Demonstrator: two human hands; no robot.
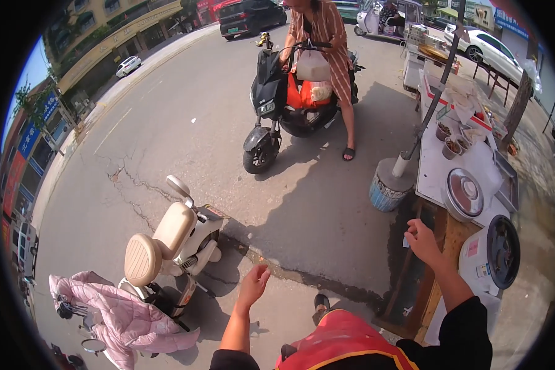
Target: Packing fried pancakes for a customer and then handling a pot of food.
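Observation:
My left hand (254, 283) is held out over the pavement, fingers loosely bent, with nothing visible in it. It is nearest to a parked cream electric scooter (173, 231), off to its left. My right hand (424, 243) hangs empty with half-curled fingers, by the street stall's edge. Close to it, a round metal pot with a shiny lid (465, 192) stands on the white stall table (432, 166). Nearer me is a white bucket (474, 259) with a dark top. A red apron (337, 333) covers my front.
A person (326, 27) in striped clothing straddles a black electric scooter (266, 106) hung with bags. A pole in a concrete-filled bucket (388, 185) stands beside the stall. Plastic cups of food (452, 147) sit on the table. A pink quilted cover (129, 319) drapes the cream scooter.

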